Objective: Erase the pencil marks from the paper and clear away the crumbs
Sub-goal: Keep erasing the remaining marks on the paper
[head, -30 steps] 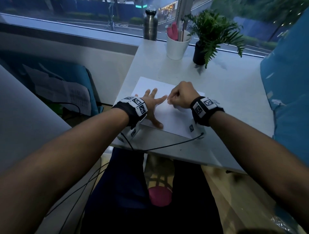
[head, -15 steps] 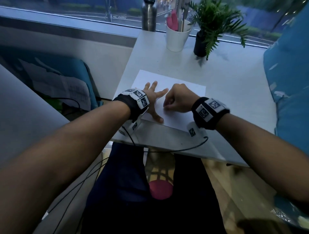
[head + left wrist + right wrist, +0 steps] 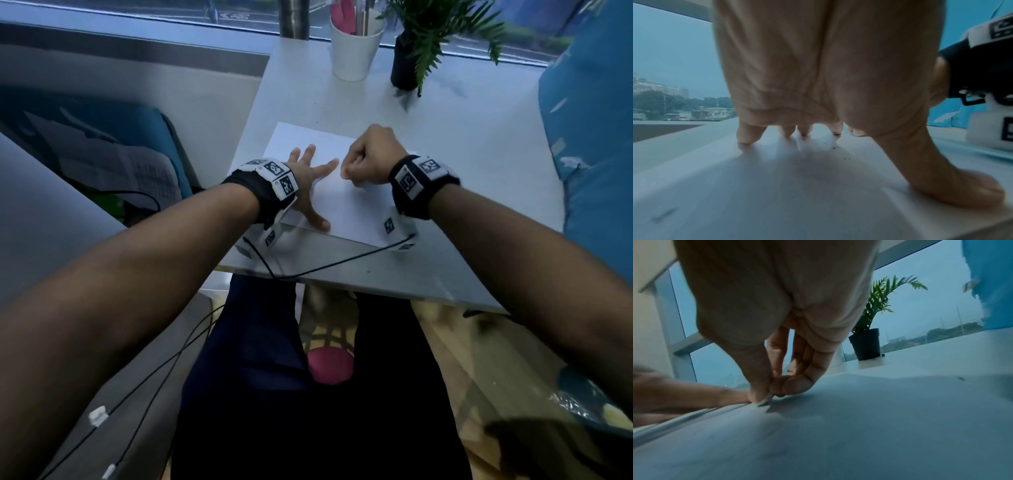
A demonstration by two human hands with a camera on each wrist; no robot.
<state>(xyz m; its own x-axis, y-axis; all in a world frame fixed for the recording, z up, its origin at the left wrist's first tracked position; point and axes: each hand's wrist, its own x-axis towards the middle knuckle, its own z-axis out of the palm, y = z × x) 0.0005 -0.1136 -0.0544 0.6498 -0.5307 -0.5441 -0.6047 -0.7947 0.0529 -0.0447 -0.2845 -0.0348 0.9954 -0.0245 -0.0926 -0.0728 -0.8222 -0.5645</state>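
Two hands on paper (image 3: 346,209): left hand (image 3: 305,181) splayed flat near its left edge, right hand (image 3: 371,159) pinching small eraser (image 3: 764,400); hard rubbing could crease the sheet, scatter crumbs (image 3: 830,146)

matt white paper (image 3: 346,209), smooth table (image 3: 479,144)

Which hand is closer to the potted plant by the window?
The right. The right hand rests on the paper, diagonally in front of the potted plant; the left hand, spread flat on the paper, lies further to the left.
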